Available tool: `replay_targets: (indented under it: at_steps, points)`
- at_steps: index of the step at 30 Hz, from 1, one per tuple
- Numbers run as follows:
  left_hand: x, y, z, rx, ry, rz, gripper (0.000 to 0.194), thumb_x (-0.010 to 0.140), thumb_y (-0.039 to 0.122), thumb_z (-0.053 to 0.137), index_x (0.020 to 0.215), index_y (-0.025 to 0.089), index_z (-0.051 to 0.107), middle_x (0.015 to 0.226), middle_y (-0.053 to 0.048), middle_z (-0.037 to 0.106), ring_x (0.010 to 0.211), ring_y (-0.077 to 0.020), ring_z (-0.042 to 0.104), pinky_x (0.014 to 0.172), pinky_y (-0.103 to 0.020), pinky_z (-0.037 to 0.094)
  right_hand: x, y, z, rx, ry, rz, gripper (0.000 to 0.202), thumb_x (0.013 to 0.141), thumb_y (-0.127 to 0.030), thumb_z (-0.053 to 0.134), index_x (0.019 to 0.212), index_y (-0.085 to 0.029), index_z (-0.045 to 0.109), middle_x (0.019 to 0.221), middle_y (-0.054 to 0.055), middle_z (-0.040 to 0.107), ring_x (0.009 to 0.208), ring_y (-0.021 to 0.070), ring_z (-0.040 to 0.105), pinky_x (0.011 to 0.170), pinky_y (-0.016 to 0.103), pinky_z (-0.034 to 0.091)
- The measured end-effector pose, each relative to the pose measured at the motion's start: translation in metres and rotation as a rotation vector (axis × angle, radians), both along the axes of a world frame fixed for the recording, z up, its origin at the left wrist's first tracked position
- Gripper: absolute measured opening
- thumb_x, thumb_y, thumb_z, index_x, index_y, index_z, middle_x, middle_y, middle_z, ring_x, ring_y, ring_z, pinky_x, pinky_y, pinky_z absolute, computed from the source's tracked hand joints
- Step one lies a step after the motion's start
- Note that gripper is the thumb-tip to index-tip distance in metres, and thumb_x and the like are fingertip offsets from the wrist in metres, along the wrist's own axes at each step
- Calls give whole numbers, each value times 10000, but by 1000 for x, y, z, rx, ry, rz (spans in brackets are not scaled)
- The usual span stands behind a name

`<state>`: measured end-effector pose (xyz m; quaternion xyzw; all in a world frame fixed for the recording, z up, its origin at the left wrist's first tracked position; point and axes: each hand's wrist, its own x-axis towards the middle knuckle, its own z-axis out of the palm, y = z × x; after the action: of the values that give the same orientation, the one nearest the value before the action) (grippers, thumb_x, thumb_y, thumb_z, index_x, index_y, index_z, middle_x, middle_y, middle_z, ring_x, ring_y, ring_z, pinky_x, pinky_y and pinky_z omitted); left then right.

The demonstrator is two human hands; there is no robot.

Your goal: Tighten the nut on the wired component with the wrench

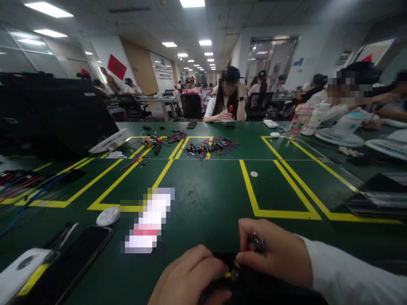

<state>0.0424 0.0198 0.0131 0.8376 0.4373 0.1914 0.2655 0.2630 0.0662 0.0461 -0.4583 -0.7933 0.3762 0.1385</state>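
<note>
At the near edge of the green desk (206, 190), the 2 hands meet over a small dark part with a brass-coloured tip (233, 273). The left hand (190, 277) pinches it; the right hand (273, 254) grips a small silvery metal tool (256, 242) against it.

Ceiling panels (192, 3) at 12 o'clock light the hall evenly w/ soft shadows; wide-angle bends edges, corners dim; hands at 6 o'clock slightly blurred.

just one head cam, looking forward and down across the green table (210, 190), hands close in at 6 o'clock
</note>
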Motion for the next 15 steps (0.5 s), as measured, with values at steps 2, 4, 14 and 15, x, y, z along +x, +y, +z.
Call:
replay_targets:
  at_steps: [2,4,14,15]
  points:
    - [20,5,12,-93,31,73,273,698,98,754,917,214,640,908,-15,625,813,-205,619,639,-251,503,-3,-16,2,6,-32,-106,111,794,-184,624,762,-194,518,691,-20,577,632,156,549,558,251,390]
    - [36,8,21,-103,59,110,240,712,112,743,912,197,640,901,-30,632,777,-221,617,619,-286,490,-6,-31,3,8,-31,-160,139,808,-242,618,769,-208,490,693,-9,599,605,168,559,539,263,395]
    - [19,11,1,-119,-369,232,114,864,181,586,872,225,691,843,-1,711,763,-158,671,671,-227,523,54,-57,-16,243,25,-185,620,676,-197,758,1193,-363,458,867,-77,680,699,151,658,640,232,534]
    - [17,11,-1,-140,-385,253,90,857,200,595,855,211,684,835,-9,712,748,-159,673,650,-223,526,65,-60,-24,354,-21,-163,586,685,-231,760,1180,-350,469,851,-71,688,682,153,664,603,225,538]
